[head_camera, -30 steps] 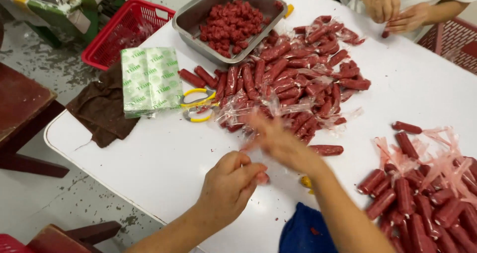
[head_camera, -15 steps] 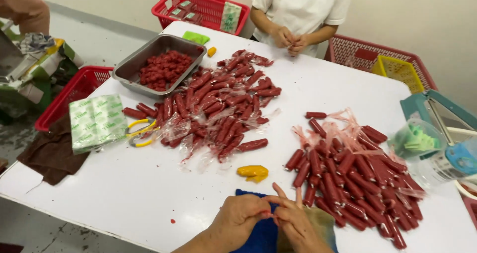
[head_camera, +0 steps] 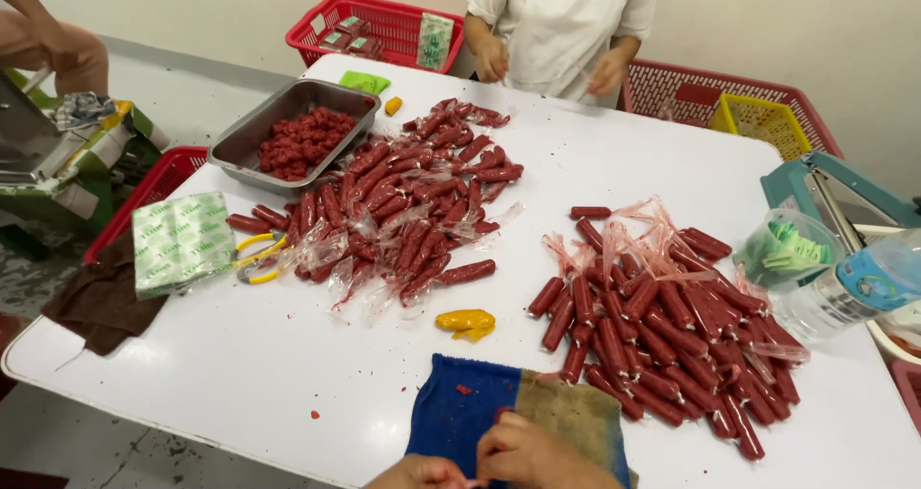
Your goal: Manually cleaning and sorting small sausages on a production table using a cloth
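Observation:
My left hand (head_camera: 417, 473) and my right hand (head_camera: 531, 451) meet at the bottom edge of the head view, fingers curled and touching over a blue and brown cloth (head_camera: 459, 407). A thin pink bit shows between them; the frame edge hides whether they grip it. Just beyond the cloth lies a yellow scrap (head_camera: 467, 323). To the right is a pile of red sausages (head_camera: 662, 326) with loose clear wrappers. A larger pile of wrapped sausages (head_camera: 413, 201) lies farther off to the left.
A metal tray (head_camera: 240, 150) of red mince (head_camera: 302, 139) stands at the far left, with yellow-handled scissors (head_camera: 254, 259) and a green-white packet (head_camera: 182, 239) nearer. A plastic bottle (head_camera: 854, 287), a clear cup (head_camera: 791, 244) and a teal sealer (head_camera: 835, 187) are at the right. Another person (head_camera: 556, 19) stands across the white table (head_camera: 624, 163).
The view has swung up and right. My hands came back from the sausage pile to the near edge and now sit lower, over the cloth.

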